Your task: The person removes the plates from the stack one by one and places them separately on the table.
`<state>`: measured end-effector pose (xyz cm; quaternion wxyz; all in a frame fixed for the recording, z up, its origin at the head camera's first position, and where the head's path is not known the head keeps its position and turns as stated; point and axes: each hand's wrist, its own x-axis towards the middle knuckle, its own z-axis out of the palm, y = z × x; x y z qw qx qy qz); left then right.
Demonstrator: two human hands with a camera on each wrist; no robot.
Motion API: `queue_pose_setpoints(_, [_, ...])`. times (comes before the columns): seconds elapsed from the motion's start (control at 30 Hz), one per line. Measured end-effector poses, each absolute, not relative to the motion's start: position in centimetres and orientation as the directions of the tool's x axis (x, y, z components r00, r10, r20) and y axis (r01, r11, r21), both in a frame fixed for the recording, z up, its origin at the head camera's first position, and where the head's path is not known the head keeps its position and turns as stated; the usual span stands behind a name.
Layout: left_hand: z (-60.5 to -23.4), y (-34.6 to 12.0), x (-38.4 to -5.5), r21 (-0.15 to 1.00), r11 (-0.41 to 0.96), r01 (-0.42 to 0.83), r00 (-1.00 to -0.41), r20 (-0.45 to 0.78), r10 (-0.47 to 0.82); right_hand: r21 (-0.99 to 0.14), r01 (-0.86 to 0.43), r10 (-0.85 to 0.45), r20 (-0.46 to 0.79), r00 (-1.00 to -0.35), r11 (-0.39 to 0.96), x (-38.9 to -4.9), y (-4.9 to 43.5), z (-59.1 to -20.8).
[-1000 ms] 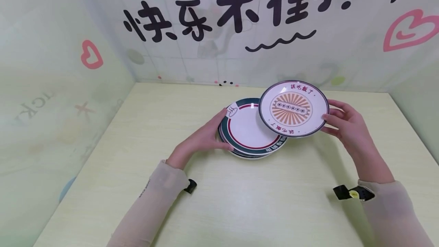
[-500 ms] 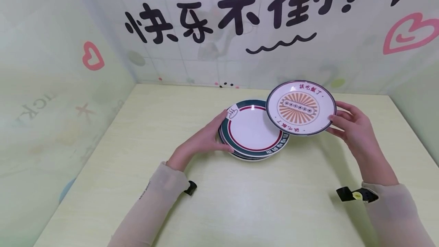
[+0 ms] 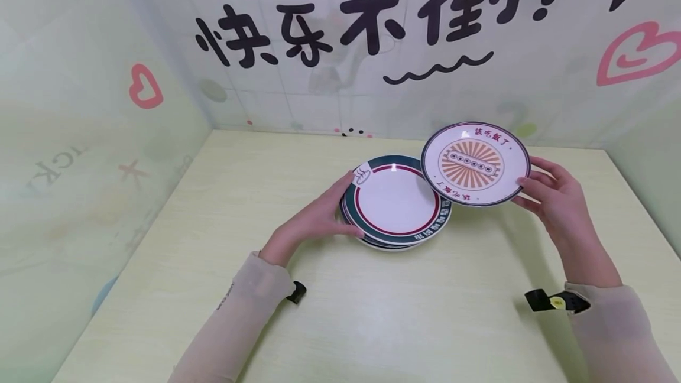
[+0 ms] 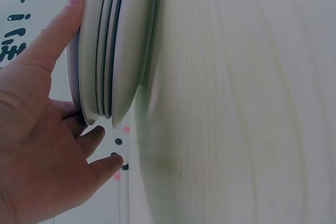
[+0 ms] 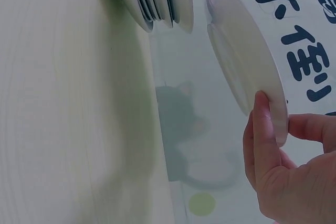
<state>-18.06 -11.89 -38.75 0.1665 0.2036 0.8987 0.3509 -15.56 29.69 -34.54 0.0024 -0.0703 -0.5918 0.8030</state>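
Note:
My right hand (image 3: 558, 200) pinches the right rim of a small plate (image 3: 473, 164), thumb on top and fingers beneath. This white plate has a dark rim, an orange sunburst in the middle and red characters. It is tilted and raised above the right edge of a plate stack (image 3: 396, 200). A white plate with a green band and thin red ring tops the stack; several plate edges show below it in the left wrist view. Around the stack's left side, my left hand (image 3: 319, 211) holds the rims between spread thumb and fingers. In the right wrist view, the raised plate's underside (image 5: 241, 40) shows.
The stack stands on a pale wood-grain table (image 3: 399, 324), towards its back. Behind rises a wall covering (image 3: 330, 99) with black characters and hearts. A similar printed covering (image 3: 80, 205) bounds the left side. Each wrist wears a black strap.
My right hand has carried the small plate rightwards, uncovering more of the green-banded plate. The left hand stays on the stack.

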Motion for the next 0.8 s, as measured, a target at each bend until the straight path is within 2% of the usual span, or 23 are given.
queue_pose_setpoints(0.47, [-38.67, -11.82, -18.08, 0.694, 0.678, 0.242, -0.862, -0.167, 0.479, -0.938, 0.069, 0.109, -0.112, -0.988, -0.340, -15.62, 30.09, -34.66])
queue_pose_setpoints(0.8, [-38.69, -11.81, -18.12, 0.694, 0.680, 0.238, -0.863, -0.170, 0.475, -0.944, 0.081, 0.139, -0.131, -0.982, -0.320, -15.71, 30.44, -34.82])
